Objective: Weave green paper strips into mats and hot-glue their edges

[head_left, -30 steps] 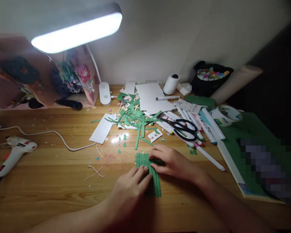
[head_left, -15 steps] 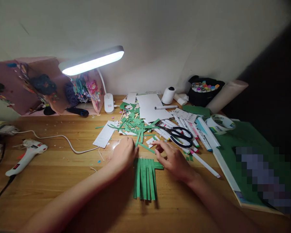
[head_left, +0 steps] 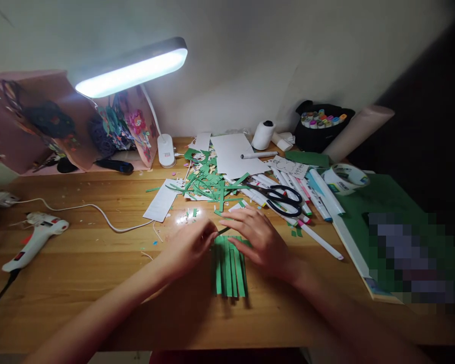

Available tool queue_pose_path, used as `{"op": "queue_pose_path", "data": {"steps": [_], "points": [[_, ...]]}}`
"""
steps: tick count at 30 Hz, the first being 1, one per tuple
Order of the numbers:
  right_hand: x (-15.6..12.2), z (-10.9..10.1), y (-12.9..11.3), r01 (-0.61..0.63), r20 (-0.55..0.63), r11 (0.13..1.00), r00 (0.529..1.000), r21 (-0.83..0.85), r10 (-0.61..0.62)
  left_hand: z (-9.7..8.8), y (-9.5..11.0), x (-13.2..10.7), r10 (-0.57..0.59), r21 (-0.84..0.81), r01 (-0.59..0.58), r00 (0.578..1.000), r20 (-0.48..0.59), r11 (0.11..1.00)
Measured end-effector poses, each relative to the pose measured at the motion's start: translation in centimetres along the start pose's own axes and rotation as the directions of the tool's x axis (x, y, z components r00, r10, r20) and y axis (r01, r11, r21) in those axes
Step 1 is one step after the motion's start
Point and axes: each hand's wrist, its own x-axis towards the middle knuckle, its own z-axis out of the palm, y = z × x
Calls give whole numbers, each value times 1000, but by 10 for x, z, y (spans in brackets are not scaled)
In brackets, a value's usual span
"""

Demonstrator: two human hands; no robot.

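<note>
Side by side in front of me lie several green paper strips [head_left: 229, 275], joined near their far ends by a crosswise strip. My left hand [head_left: 197, 245] is closed at their upper left corner, thumb and finger pinching a thin green paper strip [head_left: 223, 230] seen nearly edge-on. Over the upper right of the row, my right hand [head_left: 260, 240] is stretched out with its fingers apart. It hides the right end of the crosswise piece; whether its fingertips touch the paper I cannot tell.
Behind my hands are green scraps [head_left: 208, 177], white paper [head_left: 238, 154], black-handled scissors [head_left: 282, 197] and loose markers [head_left: 322, 240]. At left lies a glue gun [head_left: 36, 240] under a lit lamp [head_left: 136, 68]. A tape roll [head_left: 343, 179] sits on a green board [head_left: 387, 202] at right.
My right hand has moved left, over the top of the strips, and its fingers have straightened. The strip at my left hand now sits closer to the row. The view has tilted down.
</note>
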Motion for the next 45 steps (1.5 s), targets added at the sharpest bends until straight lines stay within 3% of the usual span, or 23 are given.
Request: {"op": "queue_pose_path", "data": {"steps": [3, 6, 8, 10, 12, 13, 17, 24, 30, 36, 45], "points": [[-2, 3, -6, -73, 117, 996, 991, 57, 66, 2, -1, -7, 34, -187, -28, 999, 30, 982], [-3, 1, -12, -242, 232, 944, 954, 225, 189, -1, -4, -13, 36, -193, -23, 997, 65, 981], [-3, -3, -15, -409, 326, 860, 893, 305, 309, -4, -5, -17, 55, -79, -48, 994, 97, 996], [-2, -7, -16, -569, 418, 763, 801, 307, 430, -6, -6, -20, 92, 60, -103, 983, 159, 993], [-1, -9, -16, -661, 476, 694, 726, 285, 496, -6, -5, -22, 132, 160, -170, 966, 223, 972], [-1, -10, -15, -677, 491, 680, 711, 283, 503, -6, -5, -23, 144, 196, -193, 960, 240, 961], [-3, -7, -13, -683, 533, 676, 694, 277, 483, -2, -2, -25, 144, 276, -211, 959, 244, 938], [-7, 2, -14, -723, 602, 662, 622, 196, 501, -4, -1, -23, 129, 294, -206, 957, 261, 933], [-9, 0, -14, -726, 619, 664, 608, 179, 498, -11, -6, -18, 147, 187, -206, 947, 286, 961], [-8, -1, -20, -629, 642, 770, 634, 103, 431, -10, -11, -13, 107, 103, -134, 966, 233, 986], [1, 5, -32, -622, 593, 781, 606, -61, 529, -23, -6, -13, 79, -7, -82, 937, 339, 997]]}}
